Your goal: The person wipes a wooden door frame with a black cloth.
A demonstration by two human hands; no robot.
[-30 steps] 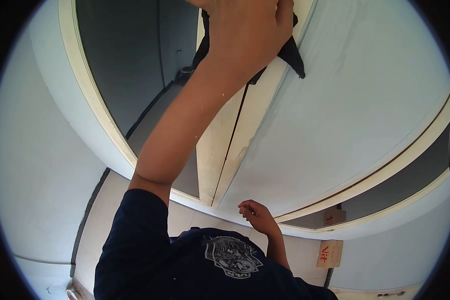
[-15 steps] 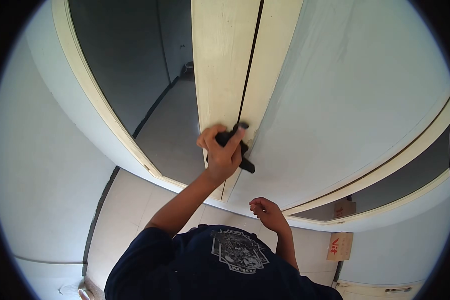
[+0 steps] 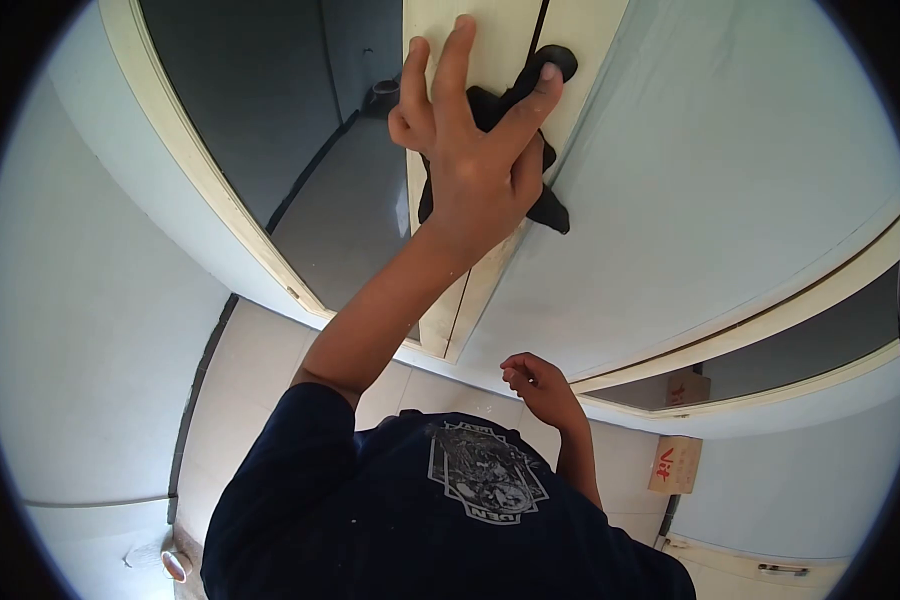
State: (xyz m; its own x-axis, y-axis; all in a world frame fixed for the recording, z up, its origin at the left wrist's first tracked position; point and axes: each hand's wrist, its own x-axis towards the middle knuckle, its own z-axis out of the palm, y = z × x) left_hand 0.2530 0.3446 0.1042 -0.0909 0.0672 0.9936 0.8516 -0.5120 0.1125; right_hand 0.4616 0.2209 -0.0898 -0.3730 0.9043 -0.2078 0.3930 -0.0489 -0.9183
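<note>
My left hand [image 3: 480,165] presses a black cloth [image 3: 550,205] against a cream frame [image 3: 445,320] that has a narrow dark gap down it. Its index finger lies on the cloth's upper end. The other fingers are spread over the frame and the edge of the dark glossy panel [image 3: 360,215]. Cloth shows on both sides of the palm; the part beneath is hidden. Low and to the right, my right hand [image 3: 542,388] hangs in front of my body with its fingers curled in, holding nothing that I can see.
A pale panel [image 3: 740,180] fills the upper right, with a second dark glossy strip [image 3: 770,365] below it. A cardboard box [image 3: 675,465] with red lettering sits on the tiled floor [image 3: 250,390]. At the lower left is a small round-rimmed object [image 3: 176,567].
My left hand has moved up along the frame with the black cloth, and its fingers have spread out. My right hand has stayed almost where it was, loosely curled.
</note>
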